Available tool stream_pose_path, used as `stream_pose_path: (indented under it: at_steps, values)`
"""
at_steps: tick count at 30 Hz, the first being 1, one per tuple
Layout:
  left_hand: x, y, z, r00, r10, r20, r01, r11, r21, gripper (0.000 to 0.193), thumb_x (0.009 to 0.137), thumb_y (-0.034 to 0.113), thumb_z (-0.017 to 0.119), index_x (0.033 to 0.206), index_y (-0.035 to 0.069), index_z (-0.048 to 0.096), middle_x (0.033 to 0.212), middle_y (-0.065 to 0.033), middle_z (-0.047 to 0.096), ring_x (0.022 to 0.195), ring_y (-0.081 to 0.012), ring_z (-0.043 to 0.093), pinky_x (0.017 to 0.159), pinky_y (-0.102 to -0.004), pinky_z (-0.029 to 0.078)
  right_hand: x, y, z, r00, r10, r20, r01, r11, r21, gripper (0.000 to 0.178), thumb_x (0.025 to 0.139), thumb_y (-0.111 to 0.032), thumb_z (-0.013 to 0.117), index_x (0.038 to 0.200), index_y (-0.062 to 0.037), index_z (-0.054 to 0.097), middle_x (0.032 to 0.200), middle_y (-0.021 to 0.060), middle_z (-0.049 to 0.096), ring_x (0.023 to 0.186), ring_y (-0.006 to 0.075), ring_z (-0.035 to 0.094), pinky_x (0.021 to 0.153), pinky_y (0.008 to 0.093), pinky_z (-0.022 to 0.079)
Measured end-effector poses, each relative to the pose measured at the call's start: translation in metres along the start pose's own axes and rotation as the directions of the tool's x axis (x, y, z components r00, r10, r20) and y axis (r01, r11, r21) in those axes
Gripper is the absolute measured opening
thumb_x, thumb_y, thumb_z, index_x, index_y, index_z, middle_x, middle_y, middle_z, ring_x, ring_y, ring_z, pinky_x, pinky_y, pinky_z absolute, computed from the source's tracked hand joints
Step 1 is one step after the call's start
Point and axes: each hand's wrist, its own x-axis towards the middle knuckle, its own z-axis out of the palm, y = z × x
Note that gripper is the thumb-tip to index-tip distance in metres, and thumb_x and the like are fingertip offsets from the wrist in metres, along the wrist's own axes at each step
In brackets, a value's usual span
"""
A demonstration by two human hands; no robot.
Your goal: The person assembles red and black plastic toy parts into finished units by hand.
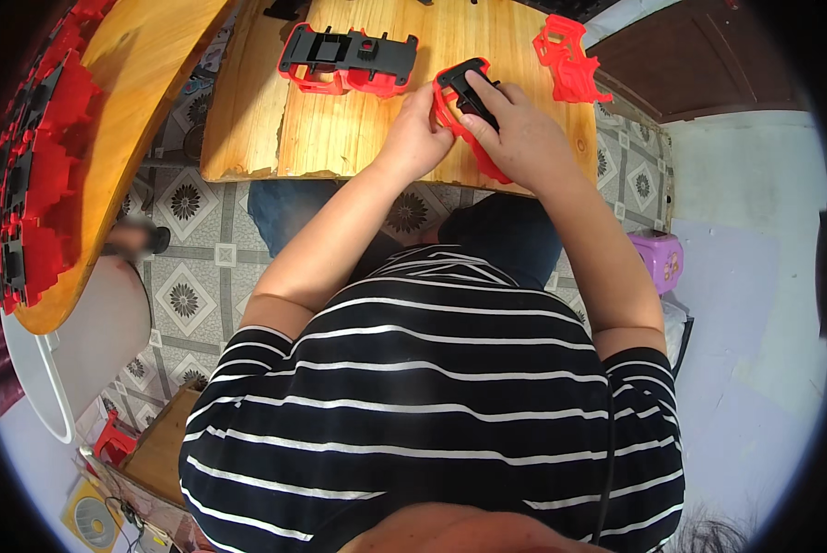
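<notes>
On the wooden table (340, 138) before me, a red plastic frame with a black plate (464, 81) on top sits between my hands near the front edge. My left hand (415, 138) grips its left side, fingers bent round the red rim. Across the black plate lies my right hand (519, 134), its fingers pressing on the plate and curled round the far side, hiding much of the part. Farther left rests a similar red frame with a black plate (363, 57) fitted on it. A bare red plastic frame (570, 60) stands at the right edge of the table.
At the left, a second wooden surface (141, 92) carries stacks of red and black parts (40, 184). Below it stands a large white bin (91, 332). A purple plastic stool (658, 258) is by the right wall. Patterned tiles (188, 295) cover the floor.
</notes>
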Motion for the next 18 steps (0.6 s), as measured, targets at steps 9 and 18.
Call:
stream_pose_path:
  at_steps: [9,18]
  values:
    - [-0.006,0.010,0.007,0.993,-0.107,0.053,0.111,0.991,-0.080,0.043,0.078,0.005,0.075,0.119,0.002,0.060,0.087,-0.0053,0.067,0.072,-0.0106,0.063,0.067,-0.0264,0.052,-0.008,0.036,-0.001,0.992,-0.123,-0.002,0.123,0.990,0.062,0.054,0.095,-0.050,0.051,0.145,-0.0290,0.044,0.129,0.0121,0.056,0.104,0.0328,0.064,0.083,0.0434,0.054]
    - [-0.010,0.018,0.010,0.994,0.092,0.066,-0.105,0.967,0.233,0.028,0.081,0.013,0.080,0.105,0.005,0.068,0.087,-0.0079,0.065,0.075,-0.0175,0.064,0.070,-0.0312,0.053,-0.015,0.054,-0.015,0.957,-0.290,0.009,0.288,0.953,0.096,0.050,0.095,-0.042,0.056,0.142,-0.0285,0.048,0.124,0.0116,0.059,0.104,0.0314,0.063,0.084,0.0412,0.053]
